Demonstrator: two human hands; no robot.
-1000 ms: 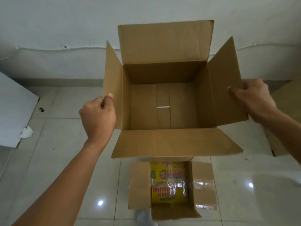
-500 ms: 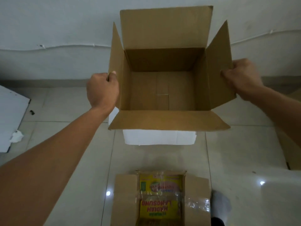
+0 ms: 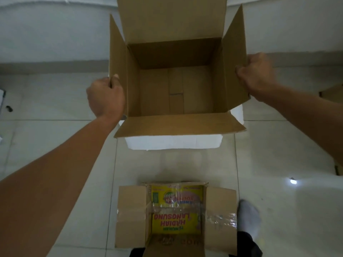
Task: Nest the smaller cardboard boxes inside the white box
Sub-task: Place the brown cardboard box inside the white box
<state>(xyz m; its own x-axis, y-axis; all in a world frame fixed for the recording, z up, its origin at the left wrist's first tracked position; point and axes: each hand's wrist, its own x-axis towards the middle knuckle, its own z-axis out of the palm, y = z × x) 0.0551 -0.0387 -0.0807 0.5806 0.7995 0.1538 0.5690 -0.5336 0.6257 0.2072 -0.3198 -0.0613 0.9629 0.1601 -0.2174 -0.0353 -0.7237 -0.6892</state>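
Observation:
The white box (image 3: 173, 142) stands open on the tiled floor ahead of me, brown inside and with nothing in it. Its four flaps are spread outward. My left hand (image 3: 105, 96) grips the left flap and my right hand (image 3: 257, 76) grips the right flap. Nearer to me on the floor lies a smaller cardboard box (image 3: 130, 216) with its flaps open, taped with clear tape and yellow printed panels showing inside. It sits apart from the white box, with bare tile between them.
A white wall (image 3: 55, 34) rises just behind the white box. My foot in a white sock (image 3: 247, 217) rests right of the smaller box. More brown cardboard (image 3: 334, 93) shows at the right edge. A small dark object (image 3: 9, 108) lies on the floor at far left.
The white box has moved away from me and down onto the floor beyond the smaller box. Both hands kept their hold on the side flaps.

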